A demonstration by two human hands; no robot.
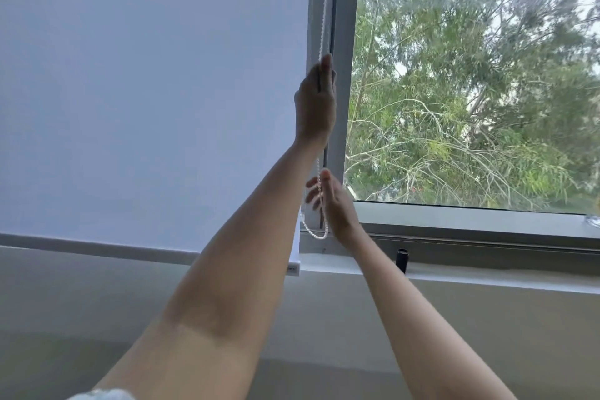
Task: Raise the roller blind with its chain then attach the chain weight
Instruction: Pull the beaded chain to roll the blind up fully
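Note:
The white roller blind (156,91) hangs over the left window pane, its bottom bar (293,268) close to the sill. A white bead chain (325,6) runs down along the blind's right edge and ends in a loop (316,235) just above the sill. My left hand (316,97) is raised high and closed around the chain. My right hand (332,204) is lower, just above the loop. Its fingers are spread and the chain passes between thumb and fingers without a firm grip. A small black cylinder (402,259) stands on the sill to the right of my right wrist.
The grey window frame post (344,42) stands right behind the chain. The right pane (470,75) is uncovered and shows green trees. A white sill (487,276) runs along below, with a plain wall (97,302) under it.

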